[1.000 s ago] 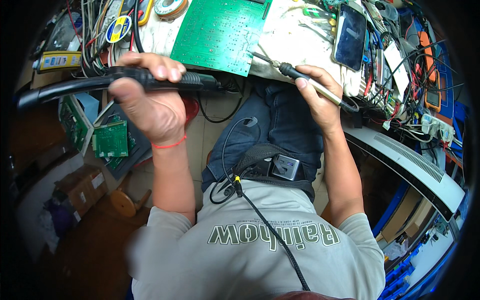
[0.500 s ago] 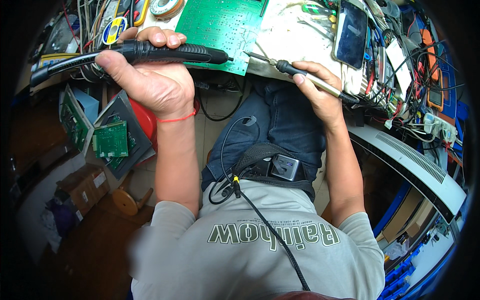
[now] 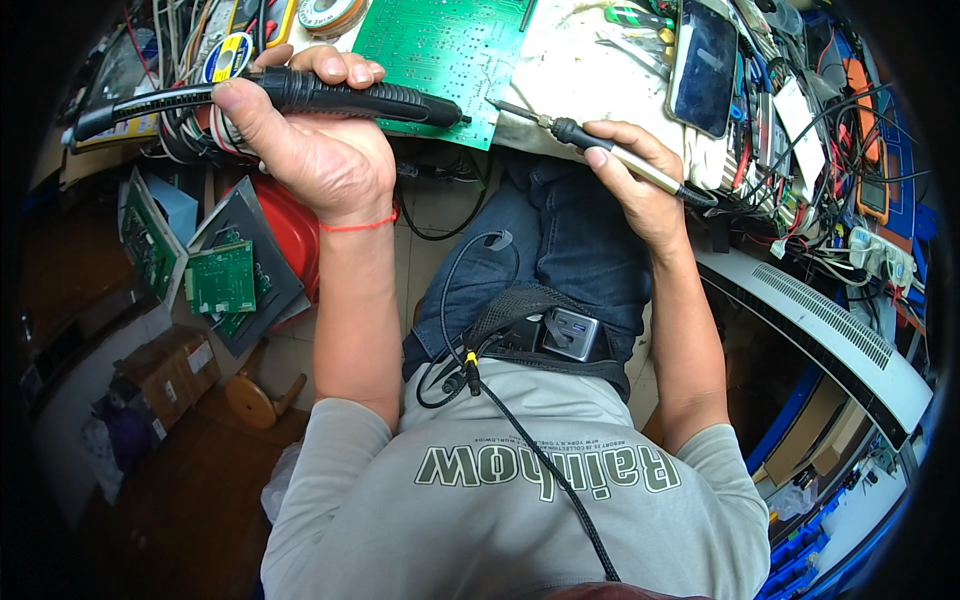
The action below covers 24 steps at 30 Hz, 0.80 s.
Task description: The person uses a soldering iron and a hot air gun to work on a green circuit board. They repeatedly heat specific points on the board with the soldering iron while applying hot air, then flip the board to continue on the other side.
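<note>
My left hand [image 3: 325, 170], palm up, is closed round a black hand tool [image 3: 415, 104] with a ribbed grip, a narrow tip and a thick cord at its left end. It is held level over the near edge of a green circuit board [image 3: 435, 55]. From the right, my right hand [image 3: 645, 185] grips a soldering iron [image 3: 585, 136] by its handle, the metal tip pointing left. That tip is at the board's near right corner, close to the black tool's tip. Whether either tip touches the board I cannot tell.
A phone [image 3: 703, 70] lies right of the board, near pliers [image 3: 640, 52]. Solder spools [image 3: 330, 14] stand at the back left. Tangled cables and a multimeter [image 3: 872, 190] crowd the right side. More boards [image 3: 222, 280] lean beside a red stool [image 3: 290, 235] at lower left.
My left hand and the black tool have shifted slightly to the right, and the tool's cord end has dropped a little. My right hand and the soldering iron look unmoved.
</note>
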Tool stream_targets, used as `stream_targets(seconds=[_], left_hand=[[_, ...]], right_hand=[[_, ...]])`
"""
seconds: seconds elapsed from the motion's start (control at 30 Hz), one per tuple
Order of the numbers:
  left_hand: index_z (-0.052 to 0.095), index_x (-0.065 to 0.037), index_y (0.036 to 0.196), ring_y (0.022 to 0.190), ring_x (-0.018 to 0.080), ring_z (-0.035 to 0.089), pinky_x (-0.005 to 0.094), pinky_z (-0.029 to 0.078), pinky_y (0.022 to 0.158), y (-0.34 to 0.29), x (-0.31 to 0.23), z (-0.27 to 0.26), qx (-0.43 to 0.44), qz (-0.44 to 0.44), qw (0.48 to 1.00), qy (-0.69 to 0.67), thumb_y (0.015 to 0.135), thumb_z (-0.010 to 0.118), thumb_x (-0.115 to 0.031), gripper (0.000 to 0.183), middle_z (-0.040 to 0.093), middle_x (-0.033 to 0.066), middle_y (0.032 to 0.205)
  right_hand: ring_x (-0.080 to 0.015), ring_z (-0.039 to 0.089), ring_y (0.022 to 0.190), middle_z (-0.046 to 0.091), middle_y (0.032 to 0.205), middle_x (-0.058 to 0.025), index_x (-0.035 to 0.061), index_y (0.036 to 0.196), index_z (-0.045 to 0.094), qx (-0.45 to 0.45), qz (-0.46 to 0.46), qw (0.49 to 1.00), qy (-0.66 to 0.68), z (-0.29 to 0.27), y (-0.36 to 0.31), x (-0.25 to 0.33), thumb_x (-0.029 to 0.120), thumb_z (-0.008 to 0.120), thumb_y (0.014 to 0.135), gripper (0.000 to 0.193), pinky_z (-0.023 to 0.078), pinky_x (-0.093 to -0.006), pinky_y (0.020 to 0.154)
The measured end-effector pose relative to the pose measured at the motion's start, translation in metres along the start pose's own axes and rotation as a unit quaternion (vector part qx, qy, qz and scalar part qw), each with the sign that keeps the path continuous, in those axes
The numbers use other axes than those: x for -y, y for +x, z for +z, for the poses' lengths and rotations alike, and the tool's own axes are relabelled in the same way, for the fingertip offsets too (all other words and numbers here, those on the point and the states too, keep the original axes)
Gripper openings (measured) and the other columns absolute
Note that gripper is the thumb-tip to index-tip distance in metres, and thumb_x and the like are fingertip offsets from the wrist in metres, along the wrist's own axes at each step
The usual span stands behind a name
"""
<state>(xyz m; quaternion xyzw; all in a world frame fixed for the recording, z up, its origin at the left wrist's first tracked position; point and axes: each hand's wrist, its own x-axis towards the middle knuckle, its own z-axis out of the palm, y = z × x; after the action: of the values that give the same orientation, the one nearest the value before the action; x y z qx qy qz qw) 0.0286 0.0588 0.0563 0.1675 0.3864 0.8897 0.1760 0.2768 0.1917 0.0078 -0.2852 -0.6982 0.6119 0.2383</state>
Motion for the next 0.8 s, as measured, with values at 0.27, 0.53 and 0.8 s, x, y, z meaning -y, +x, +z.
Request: stream_targets(seconds=[0.27, 0.53, 0.8], left_hand=[[0.051, -0.006, 0.109, 0.068, 0.0235, 0.054, 0.0392, 0.047, 0.067, 0.0048, 0.0032, -0.0038, 0.012, 0.007, 0.999, -0.031, 0.094, 0.051, -0.074, 0.069, 0.057, 0.009, 0.073], [0.05, -0.006, 0.108, 0.068, 0.0235, 0.053, 0.0392, 0.048, 0.068, 0.005, 0.0055, -0.006, 0.007, -0.001, 0.999, -0.035, 0.095, 0.05, -0.074, 0.069, 0.056, 0.0088, 0.073], [0.049, -0.006, 0.11, 0.066, 0.0237, 0.054, 0.0389, 0.048, 0.065, 0.0057, 0.0033, -0.007, 0.009, 0.003, 0.999, -0.043, 0.096, 0.047, -0.074, 0.069, 0.058, 0.0091, 0.073]], right_hand=[[-0.0059, 0.06, 0.084, 0.069, 0.096, 0.0006, 0.0058, 0.115, 0.075, 0.004, -0.02, 1.0, -0.009, 0.0005, -0.0018, -0.0004, 0.009, 0.077, 0.09, 0.025, 0.048, -0.0199, 0.074], [-0.0071, 0.059, 0.084, 0.068, 0.096, 0.0, 0.0059, 0.114, 0.075, 0.009, -0.027, 1.0, -0.012, 0.0007, -0.0015, 0.0001, 0.006, 0.077, 0.089, 0.025, 0.048, -0.0211, 0.075], [-0.0118, 0.064, 0.088, 0.07, 0.098, -0.0043, 0.0048, 0.112, 0.076, 0.013, -0.07, 0.996, -0.049, 0.0001, -0.0001, 0.0006, 0.004, 0.077, 0.086, 0.026, 0.05, -0.0241, 0.08]])
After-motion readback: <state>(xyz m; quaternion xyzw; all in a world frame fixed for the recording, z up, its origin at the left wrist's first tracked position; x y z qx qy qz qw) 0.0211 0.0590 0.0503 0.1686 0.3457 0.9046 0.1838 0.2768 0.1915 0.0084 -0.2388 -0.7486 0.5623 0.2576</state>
